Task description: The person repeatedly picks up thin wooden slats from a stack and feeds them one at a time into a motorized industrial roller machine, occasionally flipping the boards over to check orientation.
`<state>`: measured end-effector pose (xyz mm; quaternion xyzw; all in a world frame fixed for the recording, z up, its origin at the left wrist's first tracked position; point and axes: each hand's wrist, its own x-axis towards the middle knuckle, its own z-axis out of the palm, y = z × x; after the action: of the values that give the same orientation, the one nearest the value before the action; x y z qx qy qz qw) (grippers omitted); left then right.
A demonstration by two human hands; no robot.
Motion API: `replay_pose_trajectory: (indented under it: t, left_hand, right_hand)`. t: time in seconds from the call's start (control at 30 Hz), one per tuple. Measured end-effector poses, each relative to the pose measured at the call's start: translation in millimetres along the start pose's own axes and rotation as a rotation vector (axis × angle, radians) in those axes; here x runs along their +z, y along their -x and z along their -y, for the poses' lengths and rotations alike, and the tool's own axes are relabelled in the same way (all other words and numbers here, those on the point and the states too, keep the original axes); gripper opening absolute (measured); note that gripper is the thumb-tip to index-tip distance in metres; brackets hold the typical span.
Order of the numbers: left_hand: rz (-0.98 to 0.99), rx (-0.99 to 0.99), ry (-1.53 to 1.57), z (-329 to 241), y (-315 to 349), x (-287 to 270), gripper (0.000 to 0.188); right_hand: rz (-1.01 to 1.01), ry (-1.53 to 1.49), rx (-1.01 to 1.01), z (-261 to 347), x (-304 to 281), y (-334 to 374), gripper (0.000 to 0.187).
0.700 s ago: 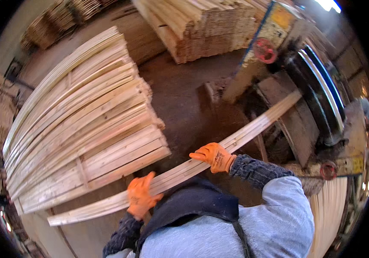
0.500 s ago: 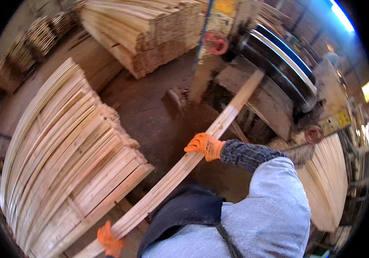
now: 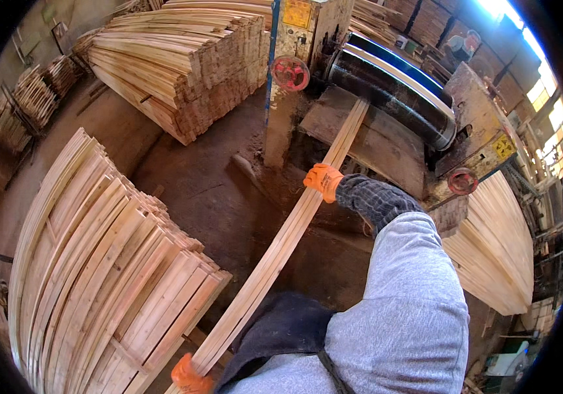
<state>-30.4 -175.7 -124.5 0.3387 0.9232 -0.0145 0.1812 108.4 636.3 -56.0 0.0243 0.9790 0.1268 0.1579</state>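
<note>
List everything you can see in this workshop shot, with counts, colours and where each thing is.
long wood strip: one, pale, held slanting from bottom left up to the machine
machine: one, dark roller, yellowish housing, top centre
handwheels: two, red, on the machine
stacks of curved strips: two, pale, one left, one right
stack of straight boards: one, pale, top left
floor: brown, centre
left hand: orange glove, gripping the strip's near end
right hand: orange glove, gripping the strip midway
</note>
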Motion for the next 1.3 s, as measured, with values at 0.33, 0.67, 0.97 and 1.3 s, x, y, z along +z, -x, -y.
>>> replay_pose_trajectory:
  t: [0.33,0.67,0.97,1.3]
  left_hand:
    - [-0.247,0.23,0.281,-191.0,-96.3,-132.1,0.083]
    - [-0.279,0.214,0.202,-159.5,-78.3,-130.6,0.089]
    - [-0.343,0.351,0.493,-259.5,-137.6,-167.7,0.056]
    - [-0.268,0.247,0.823,-177.5,-104.7,-159.1,0.064]
  right_hand:
    - [-0.008,-0.362,-0.493,166.2,-93.5,-21.8,0.104]
    - [-0.036,-0.387,-0.464,226.1,-108.9,-23.5,0.102]
    - [-0.127,-0.61,-0.57,283.4,-119.9,-49.0,0.093]
    - [0.007,-0.398,-0.342,175.8,-113.7,-27.5,0.091]
